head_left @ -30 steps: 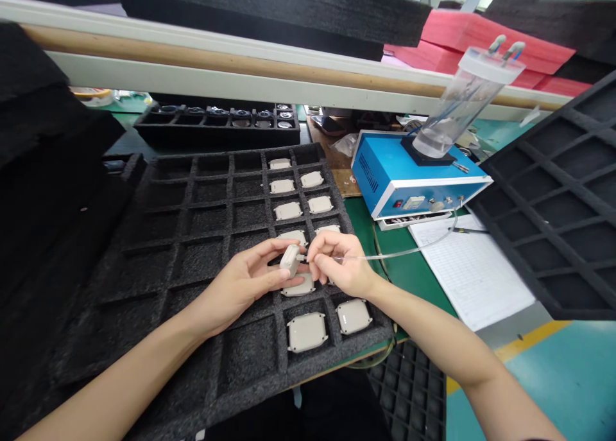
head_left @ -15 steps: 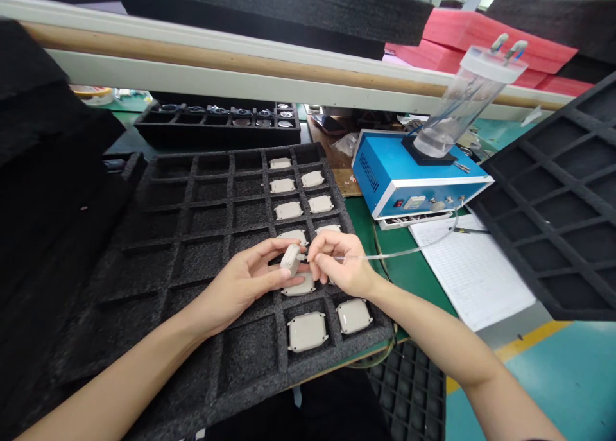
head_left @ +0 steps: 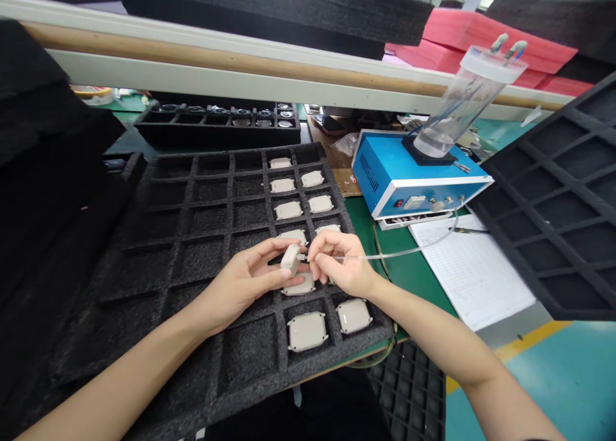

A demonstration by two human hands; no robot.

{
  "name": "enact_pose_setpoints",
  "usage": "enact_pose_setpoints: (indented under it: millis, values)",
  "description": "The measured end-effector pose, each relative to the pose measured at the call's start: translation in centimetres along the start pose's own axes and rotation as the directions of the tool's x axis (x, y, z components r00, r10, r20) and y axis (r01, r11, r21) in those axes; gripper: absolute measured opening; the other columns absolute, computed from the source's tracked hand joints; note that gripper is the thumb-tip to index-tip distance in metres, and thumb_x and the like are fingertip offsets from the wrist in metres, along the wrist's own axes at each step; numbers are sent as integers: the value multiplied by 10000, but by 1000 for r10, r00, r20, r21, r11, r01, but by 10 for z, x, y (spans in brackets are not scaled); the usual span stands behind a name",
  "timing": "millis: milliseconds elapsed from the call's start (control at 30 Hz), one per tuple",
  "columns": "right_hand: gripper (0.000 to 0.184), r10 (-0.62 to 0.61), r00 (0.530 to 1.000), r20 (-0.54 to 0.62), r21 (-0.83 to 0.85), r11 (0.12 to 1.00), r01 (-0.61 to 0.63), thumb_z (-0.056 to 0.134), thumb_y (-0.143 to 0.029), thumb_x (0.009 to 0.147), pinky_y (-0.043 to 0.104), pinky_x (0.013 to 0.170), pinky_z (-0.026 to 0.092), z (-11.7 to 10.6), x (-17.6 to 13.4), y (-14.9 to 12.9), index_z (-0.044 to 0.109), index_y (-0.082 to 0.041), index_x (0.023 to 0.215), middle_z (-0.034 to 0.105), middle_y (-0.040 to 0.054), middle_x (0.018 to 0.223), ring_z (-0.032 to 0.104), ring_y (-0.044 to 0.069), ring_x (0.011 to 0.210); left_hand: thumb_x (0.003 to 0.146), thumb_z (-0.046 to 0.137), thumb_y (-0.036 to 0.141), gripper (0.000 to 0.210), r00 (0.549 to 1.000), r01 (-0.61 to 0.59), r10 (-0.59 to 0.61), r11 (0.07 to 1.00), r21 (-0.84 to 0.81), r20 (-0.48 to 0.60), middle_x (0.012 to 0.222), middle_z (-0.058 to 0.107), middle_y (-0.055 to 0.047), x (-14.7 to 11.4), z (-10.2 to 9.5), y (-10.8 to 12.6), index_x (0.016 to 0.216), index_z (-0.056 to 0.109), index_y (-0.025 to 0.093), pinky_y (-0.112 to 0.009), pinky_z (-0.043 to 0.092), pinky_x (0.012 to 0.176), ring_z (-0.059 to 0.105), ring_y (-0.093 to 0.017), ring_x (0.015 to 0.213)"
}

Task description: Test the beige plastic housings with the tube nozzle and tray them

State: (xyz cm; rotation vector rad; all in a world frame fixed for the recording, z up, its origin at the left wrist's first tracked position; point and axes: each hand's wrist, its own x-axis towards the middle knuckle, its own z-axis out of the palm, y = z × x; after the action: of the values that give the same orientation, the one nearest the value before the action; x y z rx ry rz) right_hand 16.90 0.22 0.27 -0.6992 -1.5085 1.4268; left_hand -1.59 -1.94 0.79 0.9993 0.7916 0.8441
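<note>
Nothing visibly moves since the last frame, and only the view has shifted a hair since the first. The left hand (head_left: 255, 271) is clamped on a case (head_left: 290, 260), tilted up on edge above the tray (head_left: 248, 351); the right hand (head_left: 344, 261) pinches the tube (head_left: 375, 257), its tip (head_left: 302, 257) seemingly meeting the case's right side. As a judgement, a loose left grip could drop the case onto those below, and a tug on the tube, which runs right to the blue box (head_left: 385, 155), could drag the tip off its spot. Counted: two hands, one held case, one tube, one blue box, one cylinder (head_left: 457, 107) on top, and eleven cases (head_left: 307, 332) showing in the tray, six in the left column, five in the right; the hands may hide more
</note>
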Motion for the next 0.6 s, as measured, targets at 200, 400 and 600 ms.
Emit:
enact_pose_setpoints:
  millis: [200, 400, 600]
  values:
    - [72, -6, 1000, 4, 1, 1000, 6, 492, -101, 694, 156, 406, 397, 0, 0, 0, 541, -154, 692, 577, -40, 516, 485, 48, 399, 801, 682, 201, 316, 1000, -3, 3, 1000, -1, -5, 1260, 602, -41, 1, 0, 0, 1109, 616, 227, -398, 538, 959, 629, -243, 1080]
    - [68, -16, 1000, 3, -1, 1000, 16, 493, -104, 697, 160, 400, 392, 0, -1, 0, 543, -150, 696, 576, -34, 510, 482, 53, 392, 791, 691, 197, 321, 1000, -5, 4, 1000, -14, -16, 1250, 608, -44, 2, 1, 1, 1103, 625, 229, -410, 541, 947, 635, -250, 1068]
    - [39, -91, 988, -124, -18, 996, 89, 508, -142, 716, 172, 386, 371, -3, -1, -1, 541, -152, 696, 563, -32, 493, 454, 59, 368, 822, 652, 247, 310, 994, 21, -29, 997, -69, -105, 1108, 677, -57, 0, -2, -2, 1128, 619, 216, -359, 562, 890, 685, -222, 943]
